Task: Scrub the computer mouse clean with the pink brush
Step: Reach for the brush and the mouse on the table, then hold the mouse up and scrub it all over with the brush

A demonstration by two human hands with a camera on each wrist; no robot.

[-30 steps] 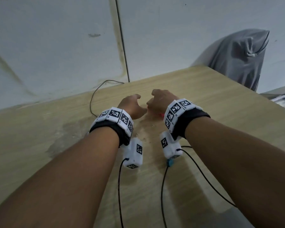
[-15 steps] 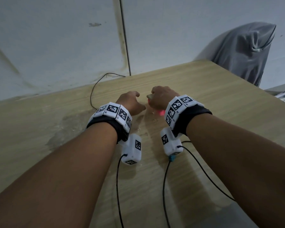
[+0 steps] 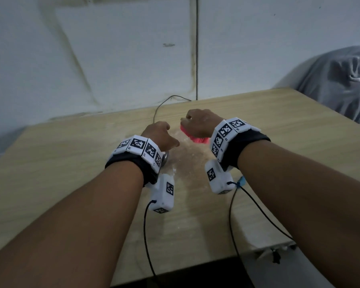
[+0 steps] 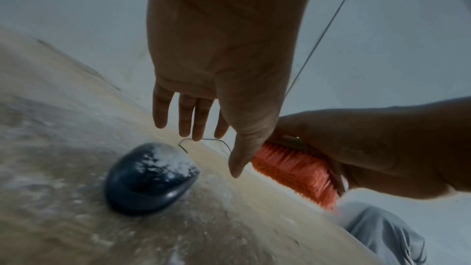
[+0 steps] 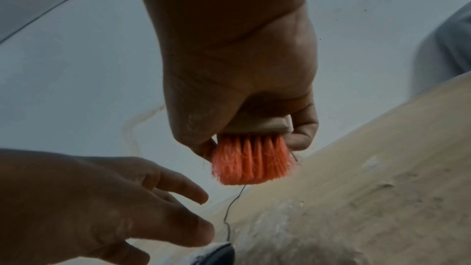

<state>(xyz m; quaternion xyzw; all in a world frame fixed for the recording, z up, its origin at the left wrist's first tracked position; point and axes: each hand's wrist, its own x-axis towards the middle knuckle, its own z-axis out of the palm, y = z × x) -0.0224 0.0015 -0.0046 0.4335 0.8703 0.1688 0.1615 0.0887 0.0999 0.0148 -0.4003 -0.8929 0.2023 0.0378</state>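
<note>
Overhead, right hand (image 5: 239, 88) clutches pink brush (image 5: 252, 160); left hand (image 4: 216, 67) hangs loose.

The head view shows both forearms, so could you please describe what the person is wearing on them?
Both forearms are bare, with no sleeves. Each wrist carries a black band topped by a ring of white square tiles printed with black-and-white fiducial markers. Under each wrist hangs a white boxy camera module, also marker-tagged, trailing a thin black cable. The right module has a small blue connector.

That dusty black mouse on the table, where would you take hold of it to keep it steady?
Probably from above with the open left hand, thumb and fingers pinching the mouse at its two long sides. The low, rounded hump lies flat and bare-sided, and its powdered top stays clear for the brush.
</note>
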